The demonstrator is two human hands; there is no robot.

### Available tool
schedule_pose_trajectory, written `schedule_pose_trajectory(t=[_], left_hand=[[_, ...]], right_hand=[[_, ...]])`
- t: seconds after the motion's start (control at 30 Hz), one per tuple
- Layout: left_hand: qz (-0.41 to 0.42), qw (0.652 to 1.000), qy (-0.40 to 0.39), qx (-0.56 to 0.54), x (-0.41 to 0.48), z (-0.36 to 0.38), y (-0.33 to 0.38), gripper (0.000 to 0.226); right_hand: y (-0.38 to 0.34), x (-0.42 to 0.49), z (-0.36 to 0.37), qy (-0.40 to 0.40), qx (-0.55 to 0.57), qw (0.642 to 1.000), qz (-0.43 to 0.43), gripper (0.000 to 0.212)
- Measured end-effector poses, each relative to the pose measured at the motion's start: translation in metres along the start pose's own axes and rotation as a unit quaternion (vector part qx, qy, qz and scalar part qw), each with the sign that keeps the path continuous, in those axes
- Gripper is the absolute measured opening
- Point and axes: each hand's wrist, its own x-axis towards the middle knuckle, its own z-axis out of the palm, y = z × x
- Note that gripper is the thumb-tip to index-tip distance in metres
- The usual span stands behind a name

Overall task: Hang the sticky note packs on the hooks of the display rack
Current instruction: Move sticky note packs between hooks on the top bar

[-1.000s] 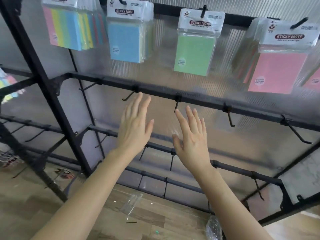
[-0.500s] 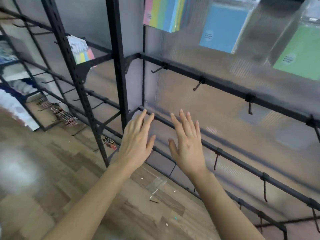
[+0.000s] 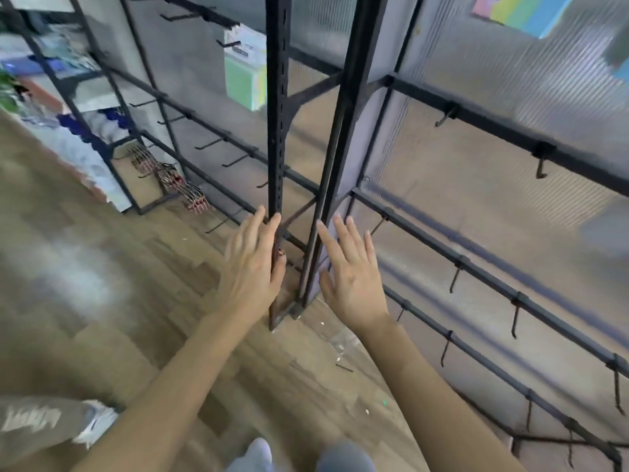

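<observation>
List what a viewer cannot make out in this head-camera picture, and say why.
All in the head view:
- Multicoloured sticky note pack: cut off by the top edge.
- Green pack: right side hidden behind the black upright; label blurred.
- Goods on the far left shelves: motion blur.
- Left hand: whether it touches the upright is unclear.

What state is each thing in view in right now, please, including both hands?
left hand: open, fingers straight, holding nothing.
right hand: open, fingers spread, holding nothing.
green sticky note pack: hanging on a hook, upper left.
multicoloured pack: cut off at the top edge; its hook is out of view.
rail hooks: bare along the right-hand rails.
</observation>
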Motion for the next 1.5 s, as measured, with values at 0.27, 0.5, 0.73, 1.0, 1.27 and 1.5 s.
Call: schedule_pose_trajectory(t=[0.27, 0.5, 0.73, 1.0, 1.27, 1.5], left_hand=[[-0.071, 0.997, -0.003, 0.036, -0.003, -0.009, -0.059, 0.063], [-0.154, 0.986, 0.018, 0.066, -0.006, -0.017, -0.102, 0.063], [-0.21, 0.974, 0.032, 0.073, -0.008, -0.032, -0.141, 0.058], [-0.211, 0.974, 0.033, 0.078, 0.027, -0.049, -0.207, 0.059], [-0.138, 0.988, 0.035, 0.066, 0.107, -0.1, -0.313, 0.06], [-0.078, 0.994, 0.042, 0.057, 0.161, -0.15, -0.401, 0.062]], right_hand=[[-0.034, 0.034, 0.038, -0.027, 0.009, 0.998, -0.062, 0.065], [-0.054, 0.076, 0.079, -0.064, 0.031, 0.987, -0.144, 0.058], [-0.076, 0.108, 0.111, -0.082, 0.072, 0.979, -0.173, 0.059], [-0.117, 0.163, 0.142, -0.067, 0.067, 0.98, -0.176, 0.062], [-0.18, 0.253, 0.182, -0.038, 0.031, 0.993, -0.103, 0.065], [-0.245, 0.328, 0.213, 0.012, 0.018, 0.998, -0.066, 0.068]])
